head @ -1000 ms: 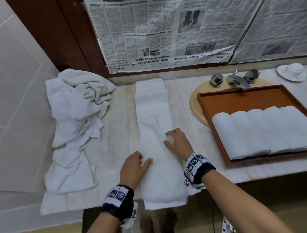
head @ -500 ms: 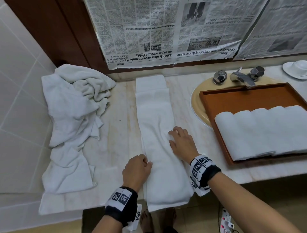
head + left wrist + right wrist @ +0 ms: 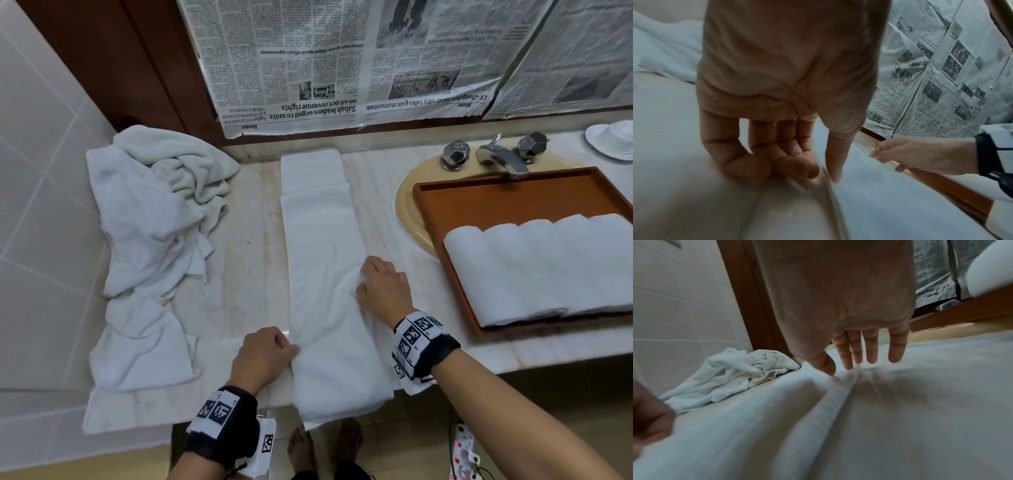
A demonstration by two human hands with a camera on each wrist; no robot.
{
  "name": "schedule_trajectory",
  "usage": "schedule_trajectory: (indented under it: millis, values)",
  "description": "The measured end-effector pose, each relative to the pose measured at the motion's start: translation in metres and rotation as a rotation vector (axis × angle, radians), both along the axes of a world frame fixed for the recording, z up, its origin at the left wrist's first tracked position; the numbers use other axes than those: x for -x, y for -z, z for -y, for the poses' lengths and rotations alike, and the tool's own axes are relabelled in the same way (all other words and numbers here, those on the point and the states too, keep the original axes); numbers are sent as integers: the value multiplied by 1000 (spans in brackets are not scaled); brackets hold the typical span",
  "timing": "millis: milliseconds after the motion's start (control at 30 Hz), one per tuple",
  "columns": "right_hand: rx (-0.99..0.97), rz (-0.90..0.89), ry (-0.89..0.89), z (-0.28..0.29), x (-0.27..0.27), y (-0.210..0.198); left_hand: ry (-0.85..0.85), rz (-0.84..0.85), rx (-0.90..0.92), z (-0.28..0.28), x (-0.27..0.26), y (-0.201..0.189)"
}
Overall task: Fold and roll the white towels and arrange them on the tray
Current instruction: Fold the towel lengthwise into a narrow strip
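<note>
A long white towel (image 3: pixel 325 260), folded into a narrow strip, lies across the marble counter (image 3: pixel 246 274) with its near end hanging over the front edge. My left hand (image 3: pixel 291 349) pinches the strip's left edge near the front, fingers curled under and thumb (image 3: pixel 833 168) on top. My right hand (image 3: pixel 363 281) pinches the right edge further back; the cloth bunches between thumb (image 3: pixel 826 365) and forefinger. Several rolled white towels (image 3: pixel 548 267) lie side by side in the brown tray (image 3: pixel 513 198) on the right.
A crumpled pile of white towels (image 3: pixel 150 222) covers the counter's left end by the tiled wall. The tray sits over a yellow sink (image 3: pixel 407 212) with a chrome tap (image 3: pixel 500 157). A white cup and saucer (image 3: pixel 613 137) stands far right. Newspaper (image 3: pixel 342 61) covers the back wall.
My left hand has curled from a spread thumb on the cloth to a pinch on the towel's left edge. The right hand has stayed at the right edge.
</note>
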State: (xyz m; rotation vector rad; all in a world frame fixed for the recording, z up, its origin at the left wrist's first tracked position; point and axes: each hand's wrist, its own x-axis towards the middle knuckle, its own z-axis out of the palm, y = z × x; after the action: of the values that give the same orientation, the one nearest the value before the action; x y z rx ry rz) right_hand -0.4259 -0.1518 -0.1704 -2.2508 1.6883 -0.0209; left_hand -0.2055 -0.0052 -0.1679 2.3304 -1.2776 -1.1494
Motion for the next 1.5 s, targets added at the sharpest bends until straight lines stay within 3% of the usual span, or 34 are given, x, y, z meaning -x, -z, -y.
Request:
schedule_trajectory:
  millis: [100,200,367,567,633,767,833,967,1033,1133,1200,1500]
  values:
    - [-3,107,-40,-6,-4,1,-5,27,186,8,2,0]
    - [-86,-14,-173,-22,-5,15,139,169,380,29,16,5]
    - [55,-42,-241,-50,11,19,339,299,316,56,31,13]
    - [240,234,-141,-41,10,16,238,336,441,73,32,12]
    - [149,226,-170,-36,-9,19,290,341,398,84,38,13]
    - [-11,18,-276,-27,-24,31,463,407,185,93,41,29]
    - [-28,-45,-263,-20,-12,33,446,409,151,92,31,34]
    - [-74,-123,-72,-1,18,29,335,386,66,90,11,29]
    - [-39,-112,-54,0,20,23,304,354,95,91,11,23]
    - [12,-25,-228,-11,2,24,412,378,162,93,25,21]
    - [-5,-62,-337,-15,-11,32,458,400,149,97,35,26]
    - [-61,-61,-340,55,-17,34,341,442,95,143,27,30]
